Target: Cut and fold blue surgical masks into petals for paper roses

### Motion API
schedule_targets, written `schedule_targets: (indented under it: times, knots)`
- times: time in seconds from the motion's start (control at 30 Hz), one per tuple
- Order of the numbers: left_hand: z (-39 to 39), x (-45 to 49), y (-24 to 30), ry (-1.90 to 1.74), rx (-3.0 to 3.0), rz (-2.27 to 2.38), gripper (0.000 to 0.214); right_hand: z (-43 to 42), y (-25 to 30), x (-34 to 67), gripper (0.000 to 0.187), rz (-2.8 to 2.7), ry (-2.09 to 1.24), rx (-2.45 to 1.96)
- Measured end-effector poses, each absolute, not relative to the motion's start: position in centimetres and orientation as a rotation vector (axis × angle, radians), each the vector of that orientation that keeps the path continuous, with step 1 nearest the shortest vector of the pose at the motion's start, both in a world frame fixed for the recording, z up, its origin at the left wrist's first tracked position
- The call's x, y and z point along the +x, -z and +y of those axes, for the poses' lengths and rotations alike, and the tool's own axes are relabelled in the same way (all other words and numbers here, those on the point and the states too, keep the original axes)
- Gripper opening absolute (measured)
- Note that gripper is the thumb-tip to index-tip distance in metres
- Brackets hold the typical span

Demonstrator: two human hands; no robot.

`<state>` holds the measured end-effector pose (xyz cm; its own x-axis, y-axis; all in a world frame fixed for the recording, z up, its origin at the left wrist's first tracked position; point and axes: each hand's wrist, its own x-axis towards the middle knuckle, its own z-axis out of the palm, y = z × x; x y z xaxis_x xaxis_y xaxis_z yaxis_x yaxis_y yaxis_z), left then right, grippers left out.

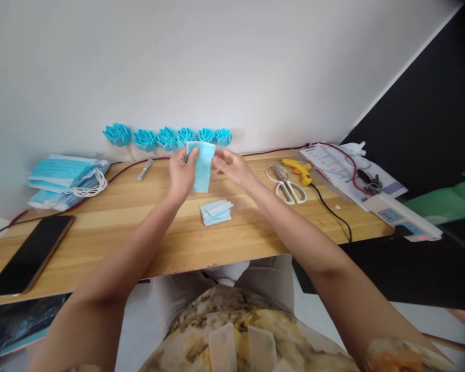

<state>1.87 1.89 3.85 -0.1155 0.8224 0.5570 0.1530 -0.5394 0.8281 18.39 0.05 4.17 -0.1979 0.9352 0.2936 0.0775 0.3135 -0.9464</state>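
Observation:
Both my hands hold one light blue rectangular piece of mask fabric (202,165) upright above the wooden table (139,243). My left hand (181,174) pinches its left edge with thumb and fingers. My right hand (232,166) grips its upper right edge. Just below them a small stack of cut blue fabric pieces (216,212) lies on the table. Along the wall behind stands a row of several blue fabric flowers (168,137).
A pile of blue face masks (64,181) with white ear loops lies at the left. A black phone (31,253) rests near the front left. White-handled scissors (287,186), a yellow glue gun (300,169), papers (341,165) and a power strip (403,217) lie at the right.

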Motion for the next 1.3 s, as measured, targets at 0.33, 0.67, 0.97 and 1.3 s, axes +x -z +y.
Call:
schedule_targets:
  times: [0.33,0.67,0.97,1.3]
  knots:
    - [1.6,3.0,-3.5,-1.459,1.670,0.943,0.033,2.8,-5.8,19.2,0.029,-1.669,-0.824,-0.865]
    - [2.0,2.4,-3.2,-1.169,1.225,0.823,0.045,3.1,-7.0,18.8,0.026,-1.786,-0.834,-0.811]
    - [3.9,2.5,-3.1,-1.547,1.025,0.779,0.047,2.7,-4.7,18.5,0.047,-1.542,-1.047,-0.997]
    - [4.8,2.8,-1.2,-1.534,1.102,0.884,0.049,1.7,-1.0,17.4,0.028,-1.776,-0.999,-1.127]
